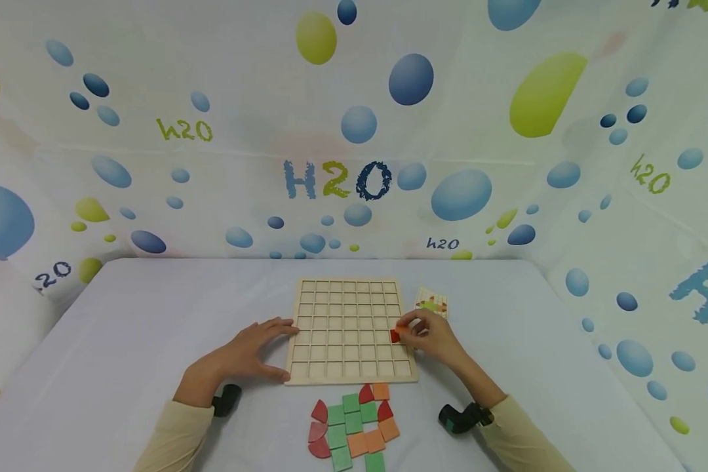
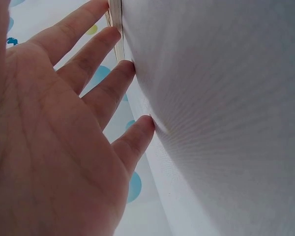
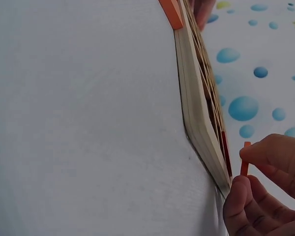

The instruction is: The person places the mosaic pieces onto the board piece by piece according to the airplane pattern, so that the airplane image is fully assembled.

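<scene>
A wooden grid board (image 1: pixel 351 381) lies flat on the white-covered table. My right hand (image 1: pixel 429 339) is over its right side, pinching an orange tile (image 3: pixel 245 160) edge-up between thumb and fingers. Just beside that tile, a red piece (image 1: pixel 394 335) sits in a right-column cell; its full shape is partly hidden by the fingers. At the board's left edge, my left hand (image 1: pixel 242 357) rests with fingers spread and thumb near the front left corner. In the left wrist view, the fingertips (image 2: pixel 128 66) of that hand touch the board's side and the tablecloth.
Loose green square tiles (image 1: pixel 341 458), orange square tiles (image 1: pixel 380 391) and red quarter-round tiles (image 1: pixel 319 448) lie in front of the board. A small pattern card (image 1: pixel 432 303) is behind my right hand. Black wrist cameras (image 1: pixel 460 418) hang under both wrists. A printed backdrop (image 1: pixel 248 190) stands behind the table.
</scene>
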A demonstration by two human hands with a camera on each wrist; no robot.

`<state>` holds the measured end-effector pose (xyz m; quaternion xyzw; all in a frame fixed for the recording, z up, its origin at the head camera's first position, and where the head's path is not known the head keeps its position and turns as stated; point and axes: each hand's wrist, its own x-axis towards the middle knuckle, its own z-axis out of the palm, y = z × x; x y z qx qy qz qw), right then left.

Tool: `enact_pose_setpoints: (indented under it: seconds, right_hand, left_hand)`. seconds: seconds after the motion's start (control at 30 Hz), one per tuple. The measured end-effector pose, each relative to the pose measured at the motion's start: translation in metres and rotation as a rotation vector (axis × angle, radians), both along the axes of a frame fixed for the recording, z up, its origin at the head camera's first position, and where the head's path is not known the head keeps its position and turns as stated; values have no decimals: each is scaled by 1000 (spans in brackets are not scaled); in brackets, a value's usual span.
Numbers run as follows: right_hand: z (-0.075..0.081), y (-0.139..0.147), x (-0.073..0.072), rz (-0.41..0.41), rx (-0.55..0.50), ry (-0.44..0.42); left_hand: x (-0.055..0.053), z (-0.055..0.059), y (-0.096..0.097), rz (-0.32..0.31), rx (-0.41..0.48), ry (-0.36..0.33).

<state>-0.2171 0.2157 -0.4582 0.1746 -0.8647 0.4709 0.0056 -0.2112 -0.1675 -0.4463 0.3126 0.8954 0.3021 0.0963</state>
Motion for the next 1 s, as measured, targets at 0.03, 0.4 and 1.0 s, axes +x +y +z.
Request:
enact_pose_setpoints:
  seconds: [0.03,0.4,1.0]
  right_hand:
    - [0,0,-1,-8,0,-9]
    - [2,-10,-8,-92,37,-55]
    - [0,-16,-14,-147,117,-18]
  left_hand:
    - [0,0,0,1,-1,-1]
    - [0,-1,0,2,3,-2]
    - [0,-2,1,0,8,-8]
